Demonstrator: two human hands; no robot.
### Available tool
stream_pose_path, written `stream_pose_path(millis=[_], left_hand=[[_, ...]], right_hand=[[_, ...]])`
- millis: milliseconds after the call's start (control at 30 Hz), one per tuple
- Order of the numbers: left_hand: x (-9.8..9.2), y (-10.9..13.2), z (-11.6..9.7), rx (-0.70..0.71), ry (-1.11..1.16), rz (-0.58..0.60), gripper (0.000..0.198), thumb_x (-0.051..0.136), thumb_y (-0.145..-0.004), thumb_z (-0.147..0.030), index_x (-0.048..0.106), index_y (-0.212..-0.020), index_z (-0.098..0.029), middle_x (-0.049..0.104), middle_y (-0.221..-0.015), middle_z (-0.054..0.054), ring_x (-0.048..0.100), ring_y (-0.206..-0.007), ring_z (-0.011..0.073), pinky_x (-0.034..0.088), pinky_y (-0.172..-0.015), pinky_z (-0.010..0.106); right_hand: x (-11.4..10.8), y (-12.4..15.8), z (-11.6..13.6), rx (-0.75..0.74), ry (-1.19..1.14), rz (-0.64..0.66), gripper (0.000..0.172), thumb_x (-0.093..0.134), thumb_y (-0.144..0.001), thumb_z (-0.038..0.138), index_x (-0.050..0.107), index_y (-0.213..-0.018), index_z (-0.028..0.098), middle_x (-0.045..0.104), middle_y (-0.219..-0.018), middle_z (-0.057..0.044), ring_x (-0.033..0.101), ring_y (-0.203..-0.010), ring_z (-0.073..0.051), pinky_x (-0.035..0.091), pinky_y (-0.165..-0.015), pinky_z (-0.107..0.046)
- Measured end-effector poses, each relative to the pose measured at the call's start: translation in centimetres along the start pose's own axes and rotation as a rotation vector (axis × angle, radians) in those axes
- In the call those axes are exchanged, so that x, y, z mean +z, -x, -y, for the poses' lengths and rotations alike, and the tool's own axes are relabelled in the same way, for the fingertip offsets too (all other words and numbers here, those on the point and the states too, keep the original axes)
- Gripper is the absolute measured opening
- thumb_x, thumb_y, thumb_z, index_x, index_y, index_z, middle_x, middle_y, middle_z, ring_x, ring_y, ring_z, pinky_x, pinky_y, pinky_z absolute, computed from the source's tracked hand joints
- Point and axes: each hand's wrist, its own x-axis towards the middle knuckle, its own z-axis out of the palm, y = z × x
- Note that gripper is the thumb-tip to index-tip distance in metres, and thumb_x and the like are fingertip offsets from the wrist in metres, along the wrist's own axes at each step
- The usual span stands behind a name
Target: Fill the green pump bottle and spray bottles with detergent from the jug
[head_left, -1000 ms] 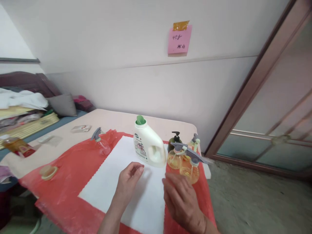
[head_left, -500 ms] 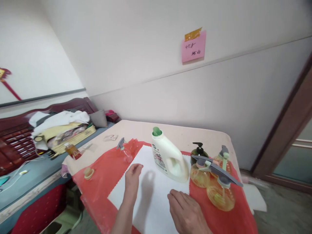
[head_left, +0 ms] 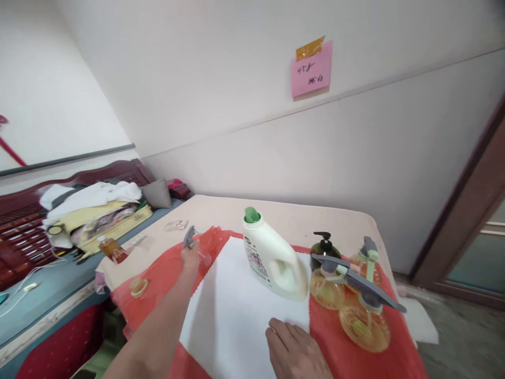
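The left hand [head_left: 191,257] seems to close on the small clear spray bottle [head_left: 196,246] at mid-left, not yet lifted; the right hand [head_left: 296,351] lies spread on the white cloth [head_left: 240,310].

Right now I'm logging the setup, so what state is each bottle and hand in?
Left hand: stretched out, on the clear spray bottle, grip unclear.
Right hand: flat on the white cloth.
Detergent jug: upright, capped.
Dark pump bottle: upright.
Amber spray bottles: upright, clustered together.
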Motion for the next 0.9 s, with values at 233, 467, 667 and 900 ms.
stream_pose_path(millis=[233, 467, 667, 900], left_hand=[[-3.1, 7.4, -2.1, -0.069, 0.390, 0.143, 0.037, 0.059, -0.077, -0.053, 0.065, -0.084, -0.017, 0.069, -0.086, 0.004, 0.064, -0.087, 0.0217, 0.048, -0.076, 0.031], [-1.9, 19.2, -4.1, -0.332, 0.768, 0.566, 0.030, 0.067, -0.076, -0.043, 0.066, -0.088, -0.015, 0.072, -0.090, 0.009, 0.066, -0.090, 0.0218, 0.049, -0.084, 0.035], [-1.2, 18.7, -2.1, -0.496, 0.850, 0.590, 0.031, 0.064, -0.078, -0.048, 0.058, -0.074, -0.018, 0.073, -0.083, 0.008, 0.068, -0.086, 0.0210, 0.049, -0.083, 0.035], [-0.9, 17.4, -1.3, -0.589, 0.782, 0.483, 0.033, 0.070, -0.072, -0.046, 0.054, -0.067, -0.018, 0.071, -0.074, 0.006, 0.069, -0.077, 0.0209, 0.050, -0.082, 0.035]], right_hand=[[0.0, -0.9, 0.8, 1.003, -1.179, 0.166, 0.030, 0.055, -0.084, 0.049, 0.059, -0.098, 0.023, 0.065, -0.090, -0.005, 0.065, -0.080, -0.021, 0.052, -0.069, -0.033], [-1.9, -1.8, 1.8, 1.200, -2.255, 0.191, 0.058, 0.043, -0.087, 0.063, 0.038, -0.131, 0.026, 0.065, -0.105, -0.009, 0.068, -0.089, -0.023, 0.051, -0.068, -0.031], [-1.4, -1.6, 2.0, 1.364, -2.082, 0.262, 0.054, 0.044, -0.087, 0.061, 0.046, -0.119, 0.018, 0.067, -0.085, -0.008, 0.068, -0.065, -0.019, 0.044, -0.050, -0.021], [0.4, -1.0, 1.5, 1.125, -1.696, 0.156, 0.068, 0.075, -0.067, 0.046, 0.043, -0.123, 0.028, 0.055, -0.121, -0.009, 0.064, -0.093, -0.022, 0.050, -0.072, -0.032]])
